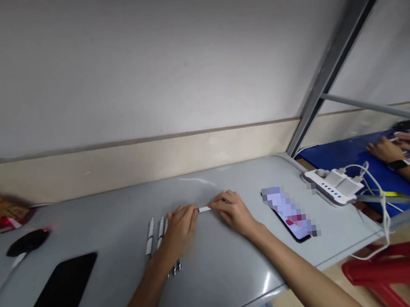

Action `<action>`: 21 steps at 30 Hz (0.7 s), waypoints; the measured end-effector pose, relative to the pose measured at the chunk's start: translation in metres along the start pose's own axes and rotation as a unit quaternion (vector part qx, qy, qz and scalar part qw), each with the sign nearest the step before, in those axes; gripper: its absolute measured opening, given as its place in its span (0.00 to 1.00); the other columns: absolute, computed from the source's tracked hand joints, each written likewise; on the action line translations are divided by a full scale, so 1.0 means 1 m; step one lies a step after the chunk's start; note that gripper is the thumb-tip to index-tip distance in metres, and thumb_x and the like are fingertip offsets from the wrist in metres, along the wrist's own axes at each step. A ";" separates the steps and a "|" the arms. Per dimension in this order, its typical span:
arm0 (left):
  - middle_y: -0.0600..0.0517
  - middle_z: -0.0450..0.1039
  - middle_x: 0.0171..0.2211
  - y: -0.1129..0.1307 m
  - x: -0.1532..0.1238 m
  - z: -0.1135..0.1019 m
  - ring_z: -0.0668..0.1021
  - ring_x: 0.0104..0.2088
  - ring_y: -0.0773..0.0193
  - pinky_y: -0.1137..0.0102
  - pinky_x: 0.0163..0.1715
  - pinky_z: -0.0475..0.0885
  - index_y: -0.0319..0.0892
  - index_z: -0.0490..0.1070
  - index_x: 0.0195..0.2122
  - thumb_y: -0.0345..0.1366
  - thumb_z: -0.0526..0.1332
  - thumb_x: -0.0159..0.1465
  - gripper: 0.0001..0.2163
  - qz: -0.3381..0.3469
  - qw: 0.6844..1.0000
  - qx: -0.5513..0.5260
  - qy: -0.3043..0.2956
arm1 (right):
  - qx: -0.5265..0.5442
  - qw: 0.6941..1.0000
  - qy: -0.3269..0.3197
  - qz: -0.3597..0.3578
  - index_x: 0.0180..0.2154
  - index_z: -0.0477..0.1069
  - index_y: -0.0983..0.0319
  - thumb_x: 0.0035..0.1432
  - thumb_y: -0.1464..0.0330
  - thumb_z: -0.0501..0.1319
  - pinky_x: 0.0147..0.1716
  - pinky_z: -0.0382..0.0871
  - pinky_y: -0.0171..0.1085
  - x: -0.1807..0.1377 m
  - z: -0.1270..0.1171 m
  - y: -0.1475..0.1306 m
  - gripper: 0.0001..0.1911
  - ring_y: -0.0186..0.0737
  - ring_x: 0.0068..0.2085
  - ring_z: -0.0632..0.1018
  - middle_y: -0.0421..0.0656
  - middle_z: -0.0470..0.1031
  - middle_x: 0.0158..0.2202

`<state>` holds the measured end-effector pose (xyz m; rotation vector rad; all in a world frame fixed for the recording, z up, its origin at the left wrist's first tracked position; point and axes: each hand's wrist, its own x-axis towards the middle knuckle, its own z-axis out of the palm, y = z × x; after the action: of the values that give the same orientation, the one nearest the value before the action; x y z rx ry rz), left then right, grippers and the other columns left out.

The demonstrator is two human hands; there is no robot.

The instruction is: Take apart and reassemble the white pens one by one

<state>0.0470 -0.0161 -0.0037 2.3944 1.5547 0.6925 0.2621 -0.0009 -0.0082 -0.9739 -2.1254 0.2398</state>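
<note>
A white pen [205, 209] lies level between my two hands, just above or on the grey table. My left hand [180, 226] is closed around its left end, the fingertips pinched together. At the other end my right hand [231, 211] pinches the pen between thumb and fingers. Several more white pens [150, 237] lie side by side on the table, partly hidden under my left hand and wrist. Their dark and silvery ends show below that wrist.
A lit phone [289, 213] and a white power strip [330, 185] with cables are to the right. On the left are a black mat [55, 306], a mouse [28, 242] and a packet [1, 212]. Another person's hands [387, 150] work over a blue table beyond the metal frame [340, 37].
</note>
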 end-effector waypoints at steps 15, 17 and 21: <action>0.50 0.72 0.38 -0.002 0.002 -0.004 0.71 0.42 0.58 0.62 0.42 0.61 0.44 0.67 0.41 0.36 0.48 0.70 0.09 0.047 0.998 -0.007 0.049 | 0.284 0.937 -0.085 0.186 0.41 0.73 0.62 0.59 0.60 0.61 0.25 0.60 0.31 0.004 -0.014 -0.001 0.13 0.32 0.26 0.69 0.40 0.74 0.28; 0.50 0.72 0.38 -0.002 0.002 -0.003 0.71 0.42 0.58 0.62 0.42 0.61 0.44 0.67 0.41 0.36 0.48 0.70 0.09 0.052 0.998 -0.008 0.044 | 0.287 0.928 -0.111 0.209 0.33 0.73 0.64 0.64 0.57 0.54 0.23 0.58 0.32 0.003 -0.016 0.000 0.18 0.31 0.22 0.66 0.39 0.71 0.21; 0.50 0.72 0.38 -0.001 0.003 -0.004 0.71 0.42 0.59 0.63 0.42 0.62 0.44 0.66 0.40 0.36 0.48 0.70 0.09 0.058 0.997 -0.012 0.043 | 0.279 0.934 -0.100 0.200 0.36 0.74 0.64 0.62 0.55 0.56 0.24 0.57 0.32 0.004 -0.018 0.000 0.18 0.31 0.22 0.65 0.37 0.68 0.21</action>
<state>0.0450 -0.0132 -0.0001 2.4828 1.4401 0.8434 0.2734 -0.0006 0.0059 -1.0474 -1.8385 1.1222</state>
